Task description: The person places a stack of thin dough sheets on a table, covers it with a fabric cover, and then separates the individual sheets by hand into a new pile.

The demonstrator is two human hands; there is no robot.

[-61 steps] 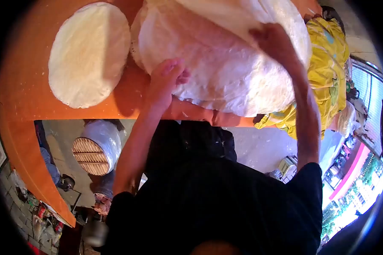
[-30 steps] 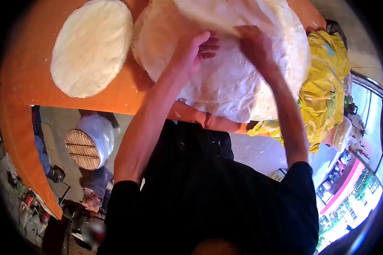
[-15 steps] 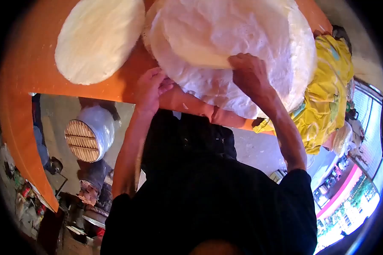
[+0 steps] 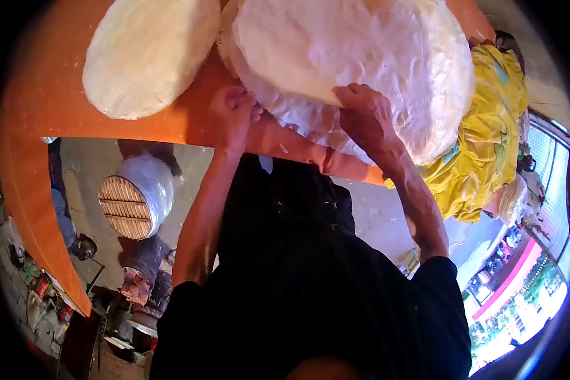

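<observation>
A stack of thin, pale round dough sheets (image 4: 361,44) lies on the orange table, its lower layers wrinkled along the near edge. My right hand (image 4: 366,114) is closed at the near edge of the top sheet, pinching its rim between thumb and fingers. To the left, my left hand (image 4: 233,111) is beside the stack with its fingers curled together; what they hold, if anything, is hidden. A separate round dough sheet (image 4: 149,57) lies flat on the table, beyond my left hand and to its left.
The orange table (image 4: 50,82) has a near edge just in front of my body. A yellow patterned cloth (image 4: 487,139) bunches at the right of the stack. Below the table on the left stands a plastic-wrapped round container with a slatted face (image 4: 125,208).
The top sheet now spreads flatter over the stack, its near edge shifted. My left hand has moved slightly right and its fingers have curled in. My right hand stays at the sheet's edge.
</observation>
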